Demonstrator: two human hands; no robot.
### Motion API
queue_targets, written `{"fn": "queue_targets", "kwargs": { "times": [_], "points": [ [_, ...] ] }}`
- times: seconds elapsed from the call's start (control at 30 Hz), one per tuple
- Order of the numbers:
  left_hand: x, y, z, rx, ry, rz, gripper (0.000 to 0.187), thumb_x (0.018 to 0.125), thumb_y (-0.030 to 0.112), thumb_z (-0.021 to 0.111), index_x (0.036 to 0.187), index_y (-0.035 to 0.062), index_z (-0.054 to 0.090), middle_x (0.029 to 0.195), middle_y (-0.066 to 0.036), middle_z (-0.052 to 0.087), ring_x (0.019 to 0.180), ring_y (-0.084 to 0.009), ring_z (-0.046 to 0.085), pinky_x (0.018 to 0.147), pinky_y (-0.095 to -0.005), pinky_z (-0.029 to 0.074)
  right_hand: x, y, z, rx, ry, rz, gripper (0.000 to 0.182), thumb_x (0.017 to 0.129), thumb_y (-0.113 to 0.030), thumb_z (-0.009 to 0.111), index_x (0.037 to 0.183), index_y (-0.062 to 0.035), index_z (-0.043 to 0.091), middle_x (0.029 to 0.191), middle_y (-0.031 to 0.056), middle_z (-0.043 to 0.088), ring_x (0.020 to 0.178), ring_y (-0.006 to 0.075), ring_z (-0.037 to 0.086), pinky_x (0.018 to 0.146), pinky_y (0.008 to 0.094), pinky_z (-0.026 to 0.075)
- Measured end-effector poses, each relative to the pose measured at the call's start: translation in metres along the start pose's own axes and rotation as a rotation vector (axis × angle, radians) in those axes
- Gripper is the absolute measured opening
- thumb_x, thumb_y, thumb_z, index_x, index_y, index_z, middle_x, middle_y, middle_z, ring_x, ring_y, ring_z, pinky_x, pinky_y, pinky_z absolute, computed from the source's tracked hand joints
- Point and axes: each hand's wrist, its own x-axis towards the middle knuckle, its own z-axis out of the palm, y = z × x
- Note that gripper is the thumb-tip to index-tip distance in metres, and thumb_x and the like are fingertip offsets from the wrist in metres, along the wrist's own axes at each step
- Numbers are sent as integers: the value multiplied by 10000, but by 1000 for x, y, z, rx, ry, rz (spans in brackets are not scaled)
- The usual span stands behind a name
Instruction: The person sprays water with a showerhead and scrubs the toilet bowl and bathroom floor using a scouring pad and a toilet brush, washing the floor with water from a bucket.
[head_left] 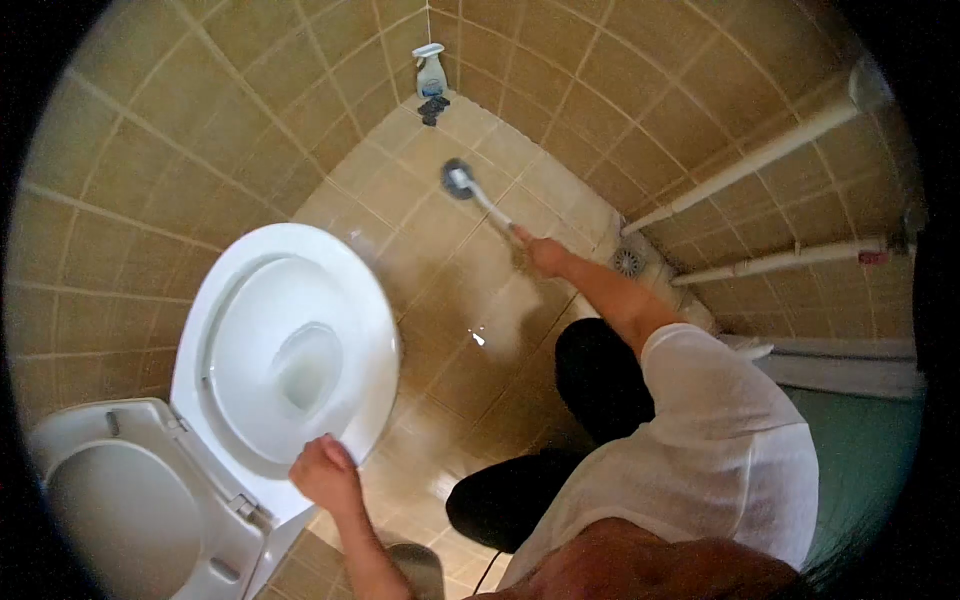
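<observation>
My right hand [543, 254] is wrapped around the white handle of a scrub brush [486, 205], arm stretched forward. The brush's round grey head rests on the tiled floor [440, 215], between the toilet and the right wall. My left hand [327, 472] is a closed fist with nothing showing in it, and it overlaps the near rim of the white toilet bowl [365, 310]. Behind that hand, the toilet seat and lid [120, 510] are tipped back to the lower left.
A white spray bottle [430, 75] stands in the far corner, with a dark crumpled item [432, 110] before it. White pipes [745, 175] run along the right wall near a round floor drain [627, 262]. Wet patches shine on the floor. A bin [418, 568] is beside my left forearm.
</observation>
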Motion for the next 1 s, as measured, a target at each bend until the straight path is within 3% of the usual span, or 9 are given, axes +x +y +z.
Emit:
{"fn": "queue_targets", "kwargs": {
  "times": [0.07,0.13,0.3,0.53,0.6,0.67,0.8,1.0],
  "points": [
    [2,3,-2,33,-79,-96,247,773,187,431,598,34,514,581,-137,505,579,-323,478,574,-428,340,15,-9,15,67,-108,46,644,822,-110,377,1350,-198,19,794,244,569,734,345,551,685,381,431],
    [3,6,-5,26,-102,-88,252,777,189,418,603,35,515,592,-134,502,591,-320,473,599,-417,342,31,-8,39,61,6,-327,619,849,-142,369,1349,-221,13,818,238,562,740,336,549,676,383,435],
    [6,12,-9,4,-131,-133,253,779,183,403,597,41,506,620,-122,505,632,-307,471,641,-391,344,54,-42,64,-23,-215,-357,588,858,-163,357,1347,-209,35,903,208,498,811,322,497,721,397,385],
    [12,5,-9,35,-243,-139,188,738,140,424,624,47,541,656,-122,530,668,-307,487,685,-396,356,75,-52,64,-107,-287,-344,539,872,-200,336,1343,-188,74,1052,155,387,937,299,405,800,421,296],
    [5,-1,-3,115,-176,-138,177,730,141,441,613,50,537,653,-108,536,662,-301,490,688,-394,360,84,-46,59,-103,-290,-318,527,876,-210,330,1342,-182,85,1094,140,355,973,292,379,823,428,271],
    [8,4,-6,58,-125,-127,169,726,145,454,611,56,540,657,-94,543,668,-292,497,697,-389,363,91,-25,49,-106,-276,-283,516,881,-221,325,1341,-176,96,1137,125,323,1009,285,352,846,435,246],
    [12,4,-10,41,-209,-198,151,709,143,468,610,63,549,654,-92,551,670,-280,508,709,-383,366,80,62,38,-252,-271,-245,496,889,-242,313,1339,-164,118,1222,95,259,1080,272,300,891,449,195],
    [3,-5,3,67,-208,-241,162,708,177,481,619,79,573,651,-110,549,662,-322,503,657,-405,387,39,174,55,-1039,-400,-401,475,902,-273,295,1336,-146,151,1349,50,163,1188,252,221,959,469,120]
  ]
}}
